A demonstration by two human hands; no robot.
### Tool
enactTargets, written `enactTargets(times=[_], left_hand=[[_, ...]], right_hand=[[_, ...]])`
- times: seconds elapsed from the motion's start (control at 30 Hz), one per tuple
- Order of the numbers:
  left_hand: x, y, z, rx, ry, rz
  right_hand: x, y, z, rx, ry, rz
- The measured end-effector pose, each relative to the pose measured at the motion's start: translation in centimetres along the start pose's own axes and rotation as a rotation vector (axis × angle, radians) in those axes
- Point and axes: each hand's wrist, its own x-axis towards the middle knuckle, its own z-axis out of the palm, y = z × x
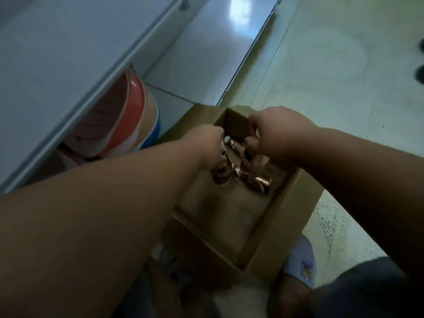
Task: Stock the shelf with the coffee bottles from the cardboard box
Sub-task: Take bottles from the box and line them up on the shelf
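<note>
An open cardboard box (284, 216) stands on the floor below me. Both hands reach into its far end. My left hand (207, 145) is closed around the neck of a copper-brown coffee bottle (221, 176) that hangs upright below it. My right hand (278, 134) grips the top of a second coffee bottle (249, 160). Another bottle (259, 181) lies on its side on the box floor, and one more bottle (231, 142) lies further back between my hands. The white shelf (75, 72) runs along the left.
On the low shelf level sits a red, white and blue round container (128, 113). The pale tiled floor (332, 65) spreads to the right. Dark shapes (421, 63) sit at the right edge. The near part of the box floor (220, 210) shows bare cardboard.
</note>
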Motion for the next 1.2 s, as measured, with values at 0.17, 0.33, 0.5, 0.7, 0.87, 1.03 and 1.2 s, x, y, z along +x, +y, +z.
enactTargets(times=[0.17,0.33,0.5,0.7,0.87,1.03,1.2], left_hand=[[-8.5,0.1,-9.5,0.125,0.132,0.133],[-16.3,-0.7,-19.4,0.085,0.245,0.160],[-19.7,-3.4,-26.7,0.135,0.344,0.115],[-16.9,-10.2,-31.8,0.309,0.410,-0.045],[-14.1,-16.8,-33.2,0.341,0.507,-0.089],[-11.7,-20.7,-33.3,0.337,0.596,-0.133],[-10.4,-23.1,-33.1,0.426,0.667,-0.231]], right_hand=[[-4.7,-6.1,-7.6,-0.050,0.106,0.003],[-6.4,-13.2,-16.5,-0.108,0.201,-0.071],[-4.5,-18.3,-22.6,-0.091,0.313,-0.159],[3.7,-23.8,-24.4,-0.093,0.427,-0.334],[10.3,-27.7,-21.7,0.069,0.482,-0.373],[16.0,-30.9,-19.8,0.112,0.454,-0.362],[20.6,-33.9,-18.6,0.157,0.398,-0.370]])
